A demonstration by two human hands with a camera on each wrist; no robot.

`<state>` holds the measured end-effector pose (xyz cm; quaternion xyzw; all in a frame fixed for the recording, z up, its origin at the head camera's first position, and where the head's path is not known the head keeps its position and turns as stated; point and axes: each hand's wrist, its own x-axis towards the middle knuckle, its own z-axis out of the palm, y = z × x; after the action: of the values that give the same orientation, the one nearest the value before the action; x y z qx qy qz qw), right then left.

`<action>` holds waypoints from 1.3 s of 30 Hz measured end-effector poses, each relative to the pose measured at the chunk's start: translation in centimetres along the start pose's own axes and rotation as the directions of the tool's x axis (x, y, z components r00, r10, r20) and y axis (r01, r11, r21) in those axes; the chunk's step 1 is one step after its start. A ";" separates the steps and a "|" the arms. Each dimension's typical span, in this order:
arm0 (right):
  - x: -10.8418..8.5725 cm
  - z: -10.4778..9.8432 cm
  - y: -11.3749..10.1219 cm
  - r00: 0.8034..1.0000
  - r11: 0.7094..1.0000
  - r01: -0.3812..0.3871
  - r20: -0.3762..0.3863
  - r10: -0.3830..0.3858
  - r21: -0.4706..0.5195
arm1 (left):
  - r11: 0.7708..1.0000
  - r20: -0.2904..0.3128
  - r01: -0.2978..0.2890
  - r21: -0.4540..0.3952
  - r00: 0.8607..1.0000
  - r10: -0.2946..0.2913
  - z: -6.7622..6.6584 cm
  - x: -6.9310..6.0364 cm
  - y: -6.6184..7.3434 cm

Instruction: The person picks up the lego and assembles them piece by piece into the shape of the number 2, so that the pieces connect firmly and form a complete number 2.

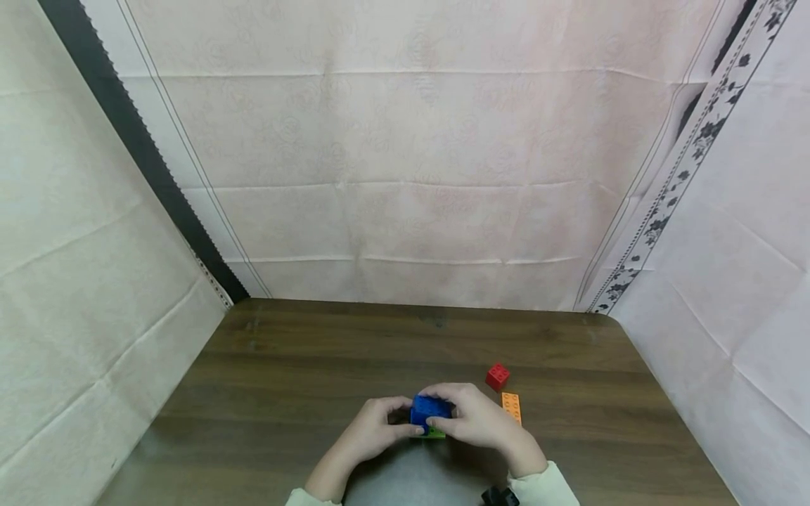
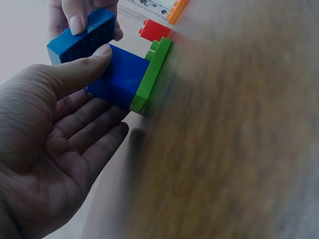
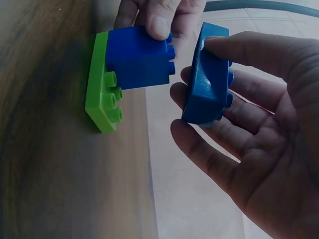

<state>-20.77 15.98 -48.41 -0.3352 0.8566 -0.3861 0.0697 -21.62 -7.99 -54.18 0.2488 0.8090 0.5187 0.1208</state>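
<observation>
On the table stands a flat green brick (image 3: 97,84) with a tall blue block (image 3: 137,59) on one end; several green studs beside it are bare. My left hand (image 1: 375,429) holds the blue block between thumb and fingers, the thumb near its top edge. Just above, my right hand (image 1: 477,419) pinches a second blue brick (image 3: 207,74) between thumb and fingertips. This brick is tilted, its hollow underside facing the block in the left wrist view. A gap separates it from the block's top studs in the right wrist view.
A red brick (image 1: 497,377) sits on the wooden table (image 1: 304,365) past my right hand. Closer lies a flat orange brick (image 1: 511,405), partly hidden by that hand. A black object (image 1: 500,496) is by the right sleeve. Pale cloth (image 1: 411,176) hangs behind the table and along both sides.
</observation>
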 end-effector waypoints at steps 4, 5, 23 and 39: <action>0.1 0.3 0.1 1.000 1.000 0.009 0.009 -0.009 -0.011 | 1.000 0.008 -0.006 -0.010 1.000 0.006 0.0 0.0 0.0; 0.1 0.4 0.1 1.000 1.000 0.009 0.010 -0.009 -0.016 | 1.000 0.008 -0.010 -0.011 1.000 0.010 0.0 0.0 0.0; 0.1 0.4 0.5 0.999 0.996 -0.036 0.024 0.038 -0.079 | 1.000 0.009 0.008 -0.027 1.000 -0.008 0.0 0.0 0.3; 0.5 1.0 -0.6 0.997 0.981 -0.080 0.003 0.082 -0.176 | 1.000 -0.016 0.015 -0.017 1.000 -0.015 0.0 0.0 0.2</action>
<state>-20.45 14.81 -48.64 -0.3069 0.8998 -0.3042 0.0600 -21.55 -7.86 -53.98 0.2375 0.8075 0.5265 0.1200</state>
